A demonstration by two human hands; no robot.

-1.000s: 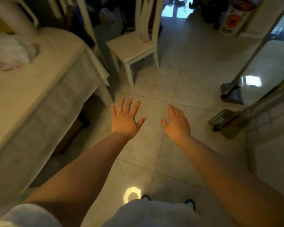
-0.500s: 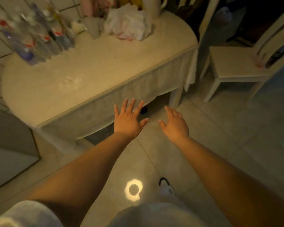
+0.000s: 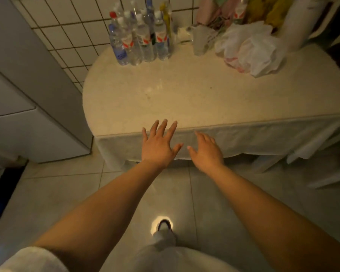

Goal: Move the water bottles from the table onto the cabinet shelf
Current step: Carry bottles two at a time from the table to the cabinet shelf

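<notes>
Hands, left [image 3: 159, 148] and right [image 3: 206, 152], each grip wide and empty, hover before table [image 3: 185, 99] with water bottles [image 3: 139, 38].

Clear plastic water bottles [image 3: 143, 36], perhaps nine, stand upright in a tight cluster at the table's [image 3: 185, 99] far-left corner.

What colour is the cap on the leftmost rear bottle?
Red, on the cap at the back left of the bottle cluster; head view.

We see a crumpled white plastic bag [image 3: 249, 50] beside a frosted cup [image 3: 199, 41], a tiled wall [image 3: 71, 28] behind, and a grey appliance [image 3: 28, 107] at left.
</notes>
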